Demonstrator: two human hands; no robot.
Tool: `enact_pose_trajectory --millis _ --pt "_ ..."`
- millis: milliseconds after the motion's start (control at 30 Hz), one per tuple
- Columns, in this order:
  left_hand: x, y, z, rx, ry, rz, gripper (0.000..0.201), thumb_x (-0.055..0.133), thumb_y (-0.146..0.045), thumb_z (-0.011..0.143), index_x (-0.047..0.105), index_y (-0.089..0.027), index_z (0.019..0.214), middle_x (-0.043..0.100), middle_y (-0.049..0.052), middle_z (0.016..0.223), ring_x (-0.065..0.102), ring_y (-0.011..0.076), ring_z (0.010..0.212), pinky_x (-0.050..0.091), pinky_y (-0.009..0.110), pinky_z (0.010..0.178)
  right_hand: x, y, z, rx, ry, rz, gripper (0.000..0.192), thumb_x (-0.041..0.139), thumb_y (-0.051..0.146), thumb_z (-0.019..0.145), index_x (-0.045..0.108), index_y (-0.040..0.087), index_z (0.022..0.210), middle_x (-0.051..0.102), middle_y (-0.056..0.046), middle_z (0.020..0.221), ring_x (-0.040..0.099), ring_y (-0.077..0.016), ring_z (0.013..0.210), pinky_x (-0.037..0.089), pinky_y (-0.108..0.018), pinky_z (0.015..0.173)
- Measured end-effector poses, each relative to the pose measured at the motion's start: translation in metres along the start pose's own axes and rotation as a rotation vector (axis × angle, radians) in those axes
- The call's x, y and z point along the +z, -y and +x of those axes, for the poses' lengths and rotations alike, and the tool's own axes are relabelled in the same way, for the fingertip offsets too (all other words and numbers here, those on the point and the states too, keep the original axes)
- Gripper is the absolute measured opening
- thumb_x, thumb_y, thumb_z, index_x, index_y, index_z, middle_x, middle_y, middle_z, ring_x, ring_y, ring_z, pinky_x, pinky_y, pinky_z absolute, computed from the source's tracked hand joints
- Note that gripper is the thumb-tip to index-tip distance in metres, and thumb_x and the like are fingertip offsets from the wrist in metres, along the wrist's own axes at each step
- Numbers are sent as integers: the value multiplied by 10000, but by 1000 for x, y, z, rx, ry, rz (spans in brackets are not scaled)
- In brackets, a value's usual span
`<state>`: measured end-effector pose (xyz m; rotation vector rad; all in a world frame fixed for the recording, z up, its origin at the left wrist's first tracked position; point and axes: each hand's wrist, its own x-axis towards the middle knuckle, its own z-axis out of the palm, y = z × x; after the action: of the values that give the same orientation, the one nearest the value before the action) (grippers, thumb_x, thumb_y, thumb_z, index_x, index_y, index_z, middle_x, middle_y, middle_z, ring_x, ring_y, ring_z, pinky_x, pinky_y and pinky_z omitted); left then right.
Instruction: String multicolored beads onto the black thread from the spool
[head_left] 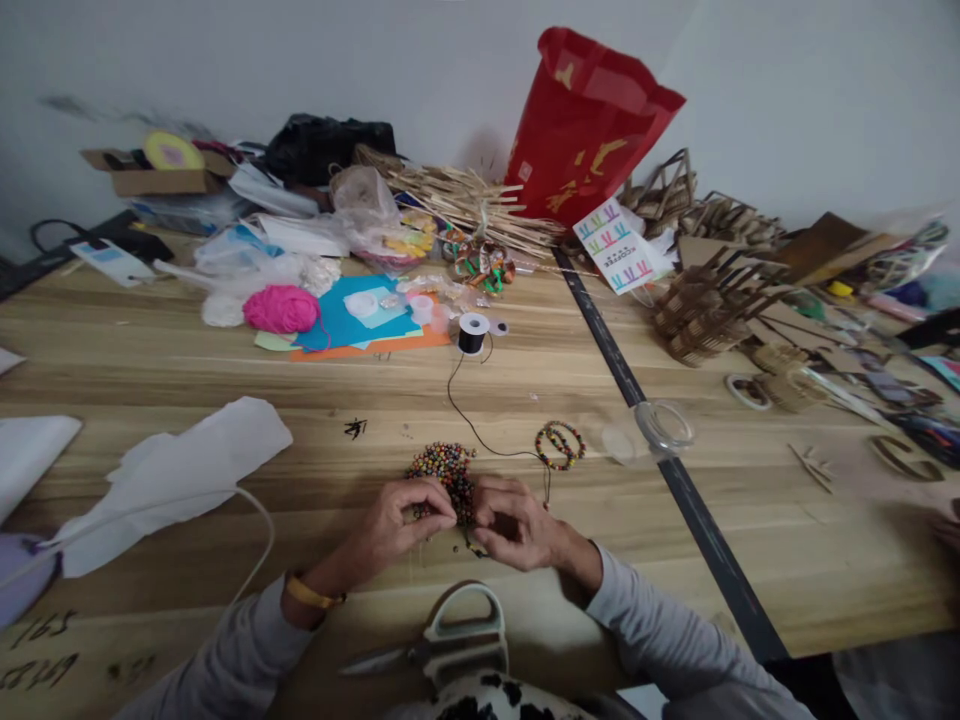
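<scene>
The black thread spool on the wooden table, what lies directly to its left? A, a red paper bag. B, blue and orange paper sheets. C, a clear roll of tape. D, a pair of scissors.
B: the small white-topped spool of black thread stands at the right edge of the blue and orange paper sheets, on the wooden table.

Bare wood [187,345] before craft clutter [360,250]
</scene>
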<state>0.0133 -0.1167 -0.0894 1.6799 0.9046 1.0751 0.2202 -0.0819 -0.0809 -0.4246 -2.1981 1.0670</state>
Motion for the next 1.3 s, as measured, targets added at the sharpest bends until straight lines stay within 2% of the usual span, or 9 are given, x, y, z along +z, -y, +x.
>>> enact_pose_trajectory --millis 133,267,367,533,633,867,1100,1300 --pt "2 -1 -1 4 11 10 153 657 -235 806 679 -110 719 670 64 717 617 134 683 476 219 663 -3 1 0 30 -65 57 344 448 359 879 342 189 600 365 22 576 351 -112 557 277 -240 525" --pt "4 -5 -1 28 0 5 176 654 -254 813 677 -105 720 664 63 706 612 128 667 472 211 645 1 2 -1 78 -66 75 275 529 400 853 498 160 723 448 -3 652 416 -117 616 347 -243 583" --pt "5 -7 0 56 -7 19 176 649 -249 817 678 -101 726 652 61 693 605 125 654 467 206 628 8 3 -3 187 -17 149 244 602 379 826 561 143 865 480 9 666 429 -92 584 356 -212 555" --pt "7 -7 0 92 -30 38 146 654 -213 811 667 -102 717 643 56 681 595 121 639 463 202 617 17 3 -4 370 -63 406 269 616 398 823 551 136 823 496 15 660 433 -72 563 357 -181 520" --pt "7 -7 1 108 -51 61 129 655 -192 805 661 -101 714 643 55 673 596 121 633 463 201 613 17 2 -3 416 -91 459 289 643 411 800 559 135 785 497 14 655 433 -73 569 366 -184 530" --pt "7 -8 2 119 -59 96 95 652 -144 789 653 -110 700 641 46 661 592 120 622 459 200 606 11 1 -2 415 -56 471 290 634 407 809 581 124 771 519 9 655 440 -67 552 372 -183 521" --pt "6 -11 2 102 -35 154 80 646 -124 783 657 -112 705 646 51 666 597 126 629 462 208 613 7 1 1 249 -49 257 238 602 345 848 629 124 765 571 -36 715 507 -116 679 402 -218 607" --pt "6 -13 4 118 -36 164 115 634 -167 800 650 -111 700 646 58 662 604 133 627 473 217 606 8 1 -2 295 -54 320 261 611 372 844 625 114 804 550 -17 690 487 -98 620 395 -197 561"
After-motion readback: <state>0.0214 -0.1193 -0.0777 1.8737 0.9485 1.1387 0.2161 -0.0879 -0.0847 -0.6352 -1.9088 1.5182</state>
